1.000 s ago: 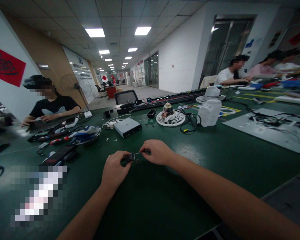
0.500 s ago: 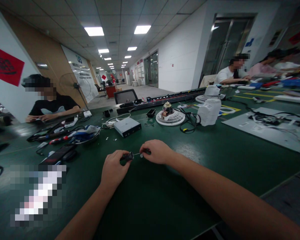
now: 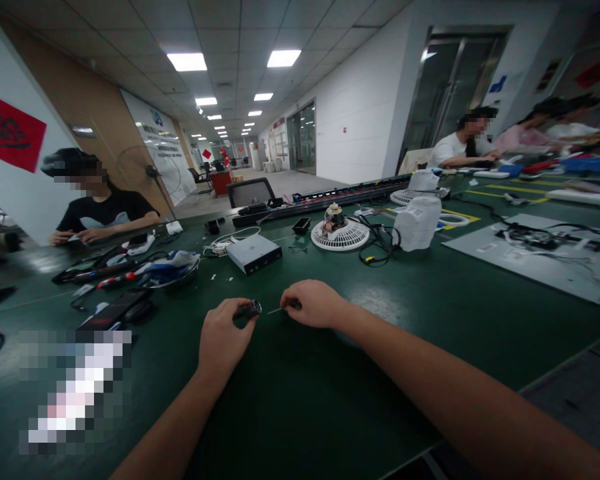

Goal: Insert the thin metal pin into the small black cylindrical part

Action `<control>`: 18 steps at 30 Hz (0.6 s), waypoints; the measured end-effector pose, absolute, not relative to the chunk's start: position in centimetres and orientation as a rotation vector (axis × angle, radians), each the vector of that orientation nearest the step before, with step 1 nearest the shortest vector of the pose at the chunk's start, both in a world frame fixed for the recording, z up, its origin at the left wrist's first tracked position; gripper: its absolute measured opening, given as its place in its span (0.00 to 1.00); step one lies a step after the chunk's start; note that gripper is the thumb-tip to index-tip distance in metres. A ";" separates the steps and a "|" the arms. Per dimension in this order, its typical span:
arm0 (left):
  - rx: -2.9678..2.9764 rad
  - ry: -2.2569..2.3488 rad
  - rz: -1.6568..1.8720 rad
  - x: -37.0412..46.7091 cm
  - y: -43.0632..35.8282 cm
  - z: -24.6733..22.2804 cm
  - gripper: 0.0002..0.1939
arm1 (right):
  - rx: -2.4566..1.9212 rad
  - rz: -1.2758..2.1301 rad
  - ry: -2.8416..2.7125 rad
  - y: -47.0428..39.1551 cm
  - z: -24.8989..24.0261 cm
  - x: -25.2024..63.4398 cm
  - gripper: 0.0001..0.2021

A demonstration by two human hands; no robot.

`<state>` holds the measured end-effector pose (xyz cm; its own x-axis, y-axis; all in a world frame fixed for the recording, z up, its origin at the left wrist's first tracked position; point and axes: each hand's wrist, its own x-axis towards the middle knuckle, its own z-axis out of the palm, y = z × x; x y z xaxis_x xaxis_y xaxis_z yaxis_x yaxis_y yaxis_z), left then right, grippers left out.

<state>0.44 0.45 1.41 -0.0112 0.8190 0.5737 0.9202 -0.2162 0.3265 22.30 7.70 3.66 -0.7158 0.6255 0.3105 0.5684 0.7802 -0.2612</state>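
In my left hand (image 3: pixel 226 339) is a small dark cylinder (image 3: pixel 251 309) with a shiny round end, gripped between thumb and fingers and turned toward the right. My right hand (image 3: pixel 311 304) pinches a thin metal-shafted tool (image 3: pixel 275 311); its handle is mostly hidden in my fingers. The tool's tip points at the cylinder's round end, with a narrow gap between them. Both hands are just above the green table (image 3: pixel 300 387). Beyond them lies a grey-white box-shaped drive (image 3: pixel 254 252) with a dark front.
A white fan grille with a motor (image 3: pixel 339 233), a white housing (image 3: pixel 418 223) and black cable stand farther back. At left are a bowl with blue cloth (image 3: pixel 173 270) and a dark phone-like slab (image 3: pixel 113 310). A grey panel (image 3: pixel 540 260) lies right. Other people sit around the table.
My left hand has drawn slightly left with the cylinder, so the tool's tip now shows apart from it. A small pale bit by my right fingertips no longer shows.
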 end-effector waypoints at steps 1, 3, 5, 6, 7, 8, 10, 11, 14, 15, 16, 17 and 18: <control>-2.107 -1.863 -1.032 0.4 0.5 1.4 0.11 | -0.907 0.198 -2.575 7.6 3.7 22.3 0.08; -2.126 -1.856 -1.024 0.4 0.5 1.4 0.10 | -0.905 0.178 -2.545 7.4 3.9 22.2 0.08; -2.141 -1.847 -1.018 0.4 0.5 1.5 0.10 | -0.900 0.167 -2.528 7.1 4.1 22.1 0.08; -2.142 -1.844 -1.017 0.4 0.5 1.5 0.10 | -0.900 0.164 -2.524 7.0 4.2 22.0 0.08; -2.141 -1.843 -1.016 0.4 0.5 1.5 0.10 | -0.904 0.160 -2.523 6.9 4.2 22.0 0.08; -2.142 -1.843 -1.013 0.4 0.5 1.5 0.10 | -0.910 0.157 -2.522 6.9 4.3 22.0 0.07; -2.136 -1.852 -1.009 0.4 0.5 1.4 0.10 | -0.927 0.150 -2.512 6.9 4.3 22.0 0.07; -2.137 -1.859 -1.005 0.4 0.5 1.5 0.10 | -0.935 0.152 -2.503 6.9 4.3 22.0 0.07; -2.161 -1.875 -0.995 0.4 0.4 1.5 0.10 | -0.924 0.187 -2.476 6.9 4.2 21.9 0.08; -2.180 -1.874 -0.990 0.5 0.4 1.6 0.09 | -0.907 0.197 -2.474 6.9 4.2 21.9 0.08; -2.199 -1.868 -0.984 0.5 0.4 1.6 0.09 | -0.886 0.203 -2.481 6.9 4.2 21.8 0.08; -2.215 -1.860 -0.980 0.6 0.4 1.6 0.09 | -0.867 0.201 -2.491 6.8 4.2 21.8 0.08; -2.225 -1.850 -0.978 0.6 0.4 1.6 0.09 | -0.852 0.197 -2.504 6.8 4.1 21.8 0.08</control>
<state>0.62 0.38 1.65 0.0628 0.8529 0.5183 0.9085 -0.2638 0.3240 21.78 6.80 4.14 -0.6885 0.6057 0.3987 0.5361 0.7954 -0.2826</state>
